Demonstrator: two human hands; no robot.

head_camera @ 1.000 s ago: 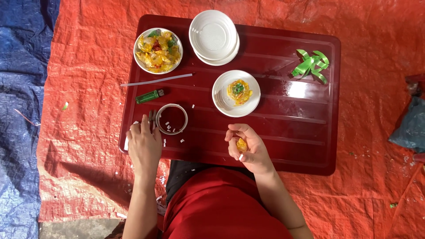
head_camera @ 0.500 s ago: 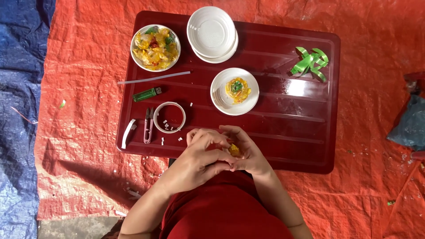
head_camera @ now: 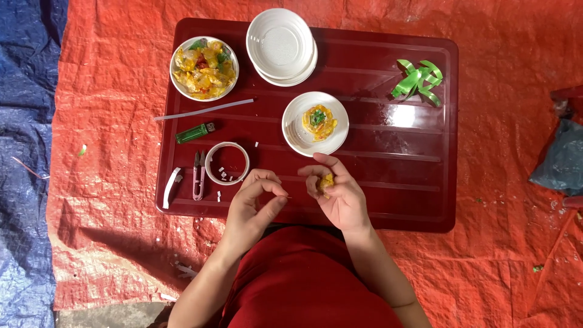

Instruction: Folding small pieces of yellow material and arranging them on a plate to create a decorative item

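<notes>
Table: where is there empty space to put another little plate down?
The red table is bare on its right half, below the green ribbon and right of the plate with the yellow flower. The left side, around the tape roll and lighter, is crowded.

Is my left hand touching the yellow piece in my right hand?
Apart. The head view shows bare red tray between the left hand and the yellow piece.

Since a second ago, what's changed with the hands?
The left hand left the tape ring, met the right hand at the small yellow piece, then drew back, pinching something thin. The right hand kept holding the piece. Bowls, lighter and ribbon stayed put.
</notes>
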